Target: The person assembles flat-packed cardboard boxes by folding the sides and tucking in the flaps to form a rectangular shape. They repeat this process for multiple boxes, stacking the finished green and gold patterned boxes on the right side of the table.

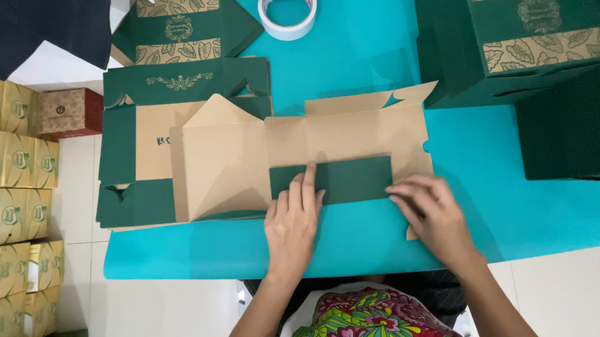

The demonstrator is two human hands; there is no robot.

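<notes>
A flat unfolded cardboard box blank [246, 150], brown inside and dark green outside, lies on the turquoise table [349, 47]. Its near flap [353, 178] is folded over, green side up. My left hand [294, 222] presses flat on the left part of that flap, fingers stretched. My right hand [431, 214] pinches the flap's right end near the table's front, fingers bent on the cardboard edge.
A roll of white tape [288, 13] sits at the table's far side. Another green blank [175, 26] lies far left. Assembled green boxes [528, 27] stack at the right. Gold boxes [15, 198] and a brown-red box [68, 111] stand on the floor at left.
</notes>
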